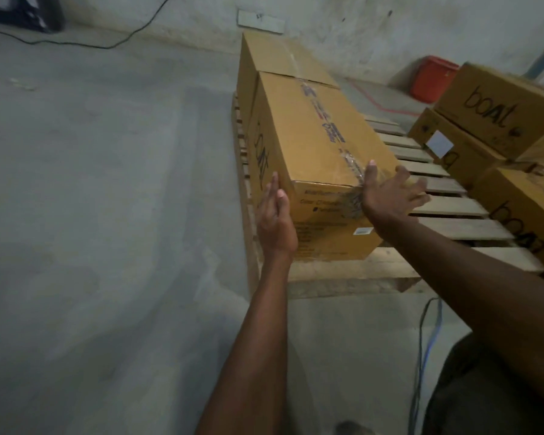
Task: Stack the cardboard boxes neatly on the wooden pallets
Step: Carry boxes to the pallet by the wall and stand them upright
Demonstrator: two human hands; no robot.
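Note:
A long brown cardboard box (308, 142) with printed tape along its top lies on the left part of a wooden pallet (446, 208). Behind it stands a second brown box (274, 58), end to end with the first. My left hand (275, 218) lies flat with straight fingers against the near left corner of the front box. My right hand (390, 191) is spread at the near right top corner, thumb on the taped top edge, fingers loose over the pallet slats.
More brown boxes marked "boat" (496, 111) are stacked on the right of the pallet. An orange bin (431, 78) stands by the back wall. A black cable (76, 43) crosses the concrete floor at left, and blue cables (427, 340) hang near my right side.

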